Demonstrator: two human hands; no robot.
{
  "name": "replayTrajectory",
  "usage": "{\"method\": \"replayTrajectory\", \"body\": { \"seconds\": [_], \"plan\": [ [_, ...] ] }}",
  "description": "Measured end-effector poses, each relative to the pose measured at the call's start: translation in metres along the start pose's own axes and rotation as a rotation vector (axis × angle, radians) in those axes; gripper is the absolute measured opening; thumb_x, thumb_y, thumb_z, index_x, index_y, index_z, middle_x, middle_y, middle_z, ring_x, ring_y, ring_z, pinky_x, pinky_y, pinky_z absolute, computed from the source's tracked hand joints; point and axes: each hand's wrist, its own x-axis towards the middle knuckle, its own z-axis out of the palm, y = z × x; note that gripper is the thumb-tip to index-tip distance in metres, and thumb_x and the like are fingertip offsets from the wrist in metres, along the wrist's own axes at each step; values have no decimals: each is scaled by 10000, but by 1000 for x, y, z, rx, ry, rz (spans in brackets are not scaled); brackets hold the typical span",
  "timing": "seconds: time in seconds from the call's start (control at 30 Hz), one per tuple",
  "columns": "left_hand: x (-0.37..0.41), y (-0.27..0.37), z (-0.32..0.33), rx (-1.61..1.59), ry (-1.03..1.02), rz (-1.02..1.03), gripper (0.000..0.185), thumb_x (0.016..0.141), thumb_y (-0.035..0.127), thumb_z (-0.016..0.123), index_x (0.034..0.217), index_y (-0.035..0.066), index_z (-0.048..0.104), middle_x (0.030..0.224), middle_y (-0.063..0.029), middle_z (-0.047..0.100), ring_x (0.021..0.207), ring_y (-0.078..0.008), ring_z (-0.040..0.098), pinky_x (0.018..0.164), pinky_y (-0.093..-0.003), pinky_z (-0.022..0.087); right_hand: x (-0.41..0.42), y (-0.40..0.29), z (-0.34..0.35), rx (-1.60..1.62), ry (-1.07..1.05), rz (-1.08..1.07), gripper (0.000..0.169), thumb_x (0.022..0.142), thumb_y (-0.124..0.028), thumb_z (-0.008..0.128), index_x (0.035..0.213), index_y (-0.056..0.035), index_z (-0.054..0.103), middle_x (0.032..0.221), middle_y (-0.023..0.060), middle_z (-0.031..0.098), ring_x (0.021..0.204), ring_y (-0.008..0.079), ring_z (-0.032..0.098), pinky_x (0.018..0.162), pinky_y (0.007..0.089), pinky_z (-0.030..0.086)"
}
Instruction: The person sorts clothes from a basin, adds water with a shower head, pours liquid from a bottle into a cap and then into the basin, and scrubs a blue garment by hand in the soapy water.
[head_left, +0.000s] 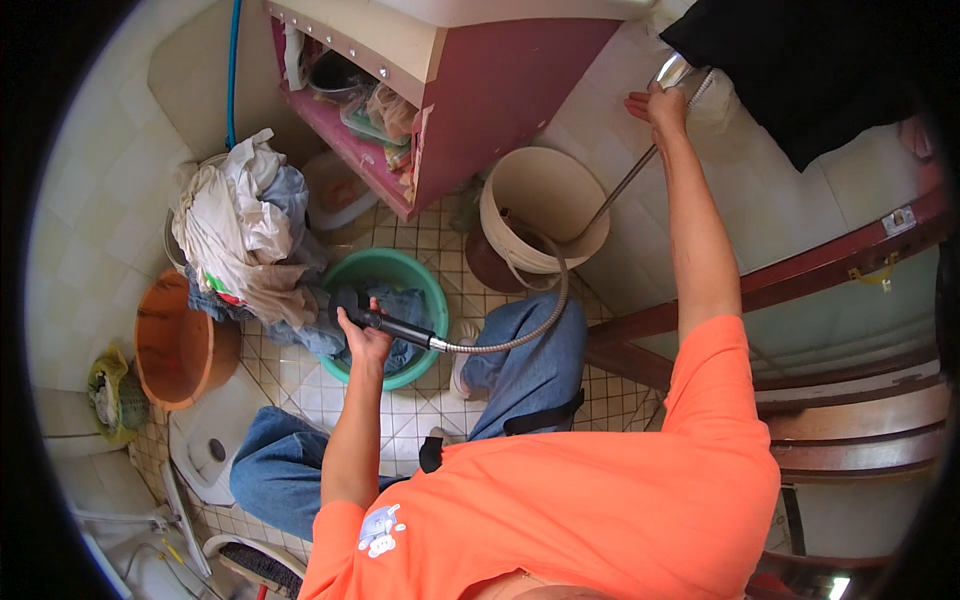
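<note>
My left hand (365, 341) grips a black handheld shower head (394, 326) over a green plastic basin (441, 300). Its face points left; I cannot tell whether water is flowing. Wet blue cloth (405, 307) lies in the basin. A flexible metal hose (517, 341) runs from the shower handle, curves past a cream bucket (491, 191) and rises towards the wall. Up there my right hand (666, 112) touches a chrome faucet (673, 69), its fingers extended and not wrapped around it.
A heap of pale laundry (240, 217) rises left of the basin, beside an orange tub (161, 337). A squat toilet (206, 442) is set in the tiled floor (405, 420). A maroon cabinet (502, 97) juts in above. Black fabric (795, 82) hangs near the faucet.
</note>
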Motion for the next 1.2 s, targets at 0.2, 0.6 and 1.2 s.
{"method": "replayTrajectory", "body": {
  "seconds": [0.2, 0.6, 1.2],
  "plan": [
    [14, 4, -5, -24, 41, -23, 575, 799, 579, 480, 1053, 63, 494, 869, -99, 614, 741, -207, 539, 706, -311, 445, 35, 25, 34, 246, -46, -75, 293, 940, -149, 321, 1021, 127, 375, 985, 311, 558, 813, 383, 617, 702, 417, 546],
    [18, -3, -21, -55, 60, -78, 628, 774, 575, 529, 1100, 43, 458, 896, -113, 618, 776, -223, 565, 725, -331, 443, 42, 13, 67, 598, -111, 12, 288, 877, -117, 298, 1088, 61, 378, 1340, 350, 227, 1268, 451, 241, 1058, 436, 251],
    [22, 0, -12, -41, 27, -25, 643, 795, 571, 501, 1104, 10, 444, 897, -127, 614, 738, -223, 589, 729, -330, 455, 64, 15, 33, 675, -80, 38, 414, 961, -295, 336, 1129, 69, 440, 1172, 193, 516, 1011, 266, 534, 861, 363, 458]
  ]
}}
